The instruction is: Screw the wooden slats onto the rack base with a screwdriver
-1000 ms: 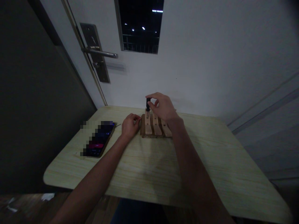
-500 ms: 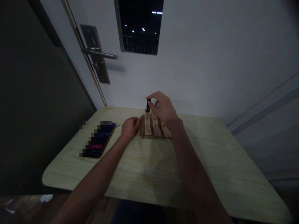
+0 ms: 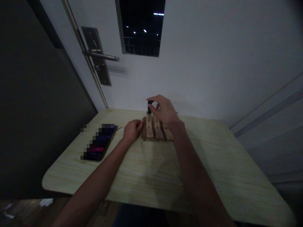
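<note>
My right hand (image 3: 163, 108) is closed around the black handle of a small screwdriver (image 3: 150, 106), which stands nearly upright. Its metal shaft meets the top of the leftmost of several pale wooden blocks (image 3: 150, 130), near a hole. The blocks sit side by side on a brown wooden board (image 3: 144, 134). Part of the board and its right-hand blocks are hidden behind my right hand and wrist. My left hand (image 3: 132, 130) rests on the table with curled fingers, its thumb and fingertips against the board's left edge.
A phone (image 3: 106, 142) with a lit screen, partly pixelated, lies left of my left forearm. The pale wood-grain table (image 3: 142, 176) has a rounded front left corner. Behind it stands a white door (image 3: 201, 63) with a lever handle (image 3: 104, 56) and a dark window.
The right hand and screwdriver have shifted very slightly, with the screwdriver still on the leftmost block. My left hand stays at the board's edge.
</note>
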Action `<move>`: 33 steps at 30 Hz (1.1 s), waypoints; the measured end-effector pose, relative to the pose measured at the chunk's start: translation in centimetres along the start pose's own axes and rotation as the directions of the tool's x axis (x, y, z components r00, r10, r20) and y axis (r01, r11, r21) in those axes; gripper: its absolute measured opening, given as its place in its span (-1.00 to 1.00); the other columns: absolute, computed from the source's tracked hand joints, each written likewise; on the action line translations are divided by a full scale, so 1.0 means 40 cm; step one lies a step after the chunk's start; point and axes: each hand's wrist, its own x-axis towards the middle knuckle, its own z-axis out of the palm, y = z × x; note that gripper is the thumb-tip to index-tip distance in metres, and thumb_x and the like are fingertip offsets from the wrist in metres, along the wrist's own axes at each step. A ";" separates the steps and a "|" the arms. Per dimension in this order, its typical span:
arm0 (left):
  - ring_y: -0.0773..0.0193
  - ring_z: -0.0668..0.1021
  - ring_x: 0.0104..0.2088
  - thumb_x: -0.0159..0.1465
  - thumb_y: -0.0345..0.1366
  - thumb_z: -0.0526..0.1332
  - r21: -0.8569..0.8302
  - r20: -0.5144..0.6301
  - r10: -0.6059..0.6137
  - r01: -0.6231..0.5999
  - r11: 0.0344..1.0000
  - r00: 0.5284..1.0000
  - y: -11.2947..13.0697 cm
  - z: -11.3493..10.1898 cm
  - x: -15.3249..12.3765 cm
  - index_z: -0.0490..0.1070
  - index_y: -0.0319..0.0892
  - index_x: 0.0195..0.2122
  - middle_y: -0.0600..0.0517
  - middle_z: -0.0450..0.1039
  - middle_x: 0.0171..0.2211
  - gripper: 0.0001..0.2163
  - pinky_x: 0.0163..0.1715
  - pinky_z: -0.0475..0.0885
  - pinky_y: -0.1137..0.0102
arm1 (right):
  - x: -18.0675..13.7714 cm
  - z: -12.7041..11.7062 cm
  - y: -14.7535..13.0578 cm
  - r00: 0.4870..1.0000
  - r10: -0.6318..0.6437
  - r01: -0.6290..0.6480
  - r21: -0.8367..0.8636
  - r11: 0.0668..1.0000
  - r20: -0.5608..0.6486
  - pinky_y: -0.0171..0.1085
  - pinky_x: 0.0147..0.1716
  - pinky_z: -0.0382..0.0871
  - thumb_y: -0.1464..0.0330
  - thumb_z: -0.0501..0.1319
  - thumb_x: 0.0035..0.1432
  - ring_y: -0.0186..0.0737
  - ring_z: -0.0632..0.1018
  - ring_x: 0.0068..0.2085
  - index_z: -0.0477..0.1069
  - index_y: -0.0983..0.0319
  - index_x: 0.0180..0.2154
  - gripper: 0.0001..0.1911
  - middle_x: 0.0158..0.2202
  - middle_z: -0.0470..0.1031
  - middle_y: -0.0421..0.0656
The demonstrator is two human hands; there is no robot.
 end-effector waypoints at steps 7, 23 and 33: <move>0.32 0.29 -0.55 0.31 -0.02 -0.06 -0.026 -0.001 0.015 -0.015 1.000 1.000 -0.003 0.001 0.000 0.32 -0.18 -0.59 0.02 0.34 -0.58 -0.56 -0.52 -0.01 0.40 | 0.001 -0.007 -0.007 0.999 0.030 -0.031 0.026 0.999 0.020 -0.27 -0.27 0.31 0.45 0.13 0.11 -0.30 0.43 -0.34 0.41 0.18 -0.14 -0.75 -0.26 0.47 -0.17; 0.41 0.35 -0.56 0.20 -0.03 0.16 -0.432 -0.046 0.060 -0.074 0.899 0.997 -0.006 0.020 0.003 0.35 -0.16 -0.25 0.16 0.28 -0.59 -0.71 -0.52 0.18 0.53 | 0.000 -0.006 -0.013 1.000 0.014 -0.014 0.024 1.000 0.020 -0.29 -0.25 0.29 0.46 0.11 0.10 -0.32 0.43 -0.34 0.43 0.20 -0.20 -0.78 -0.25 0.50 -0.17; 0.39 0.36 -0.56 0.24 -0.03 0.13 -0.384 -0.025 0.107 -0.109 0.917 0.994 -0.004 0.011 0.001 0.42 -0.12 -0.09 0.15 0.29 -0.60 -0.66 -0.52 0.19 0.52 | -0.002 -0.002 -0.011 0.995 0.091 -0.091 0.010 0.996 0.036 -0.28 -0.31 0.31 0.44 0.11 0.13 -0.31 0.47 -0.39 0.31 0.16 -0.08 -0.72 -0.26 0.50 -0.17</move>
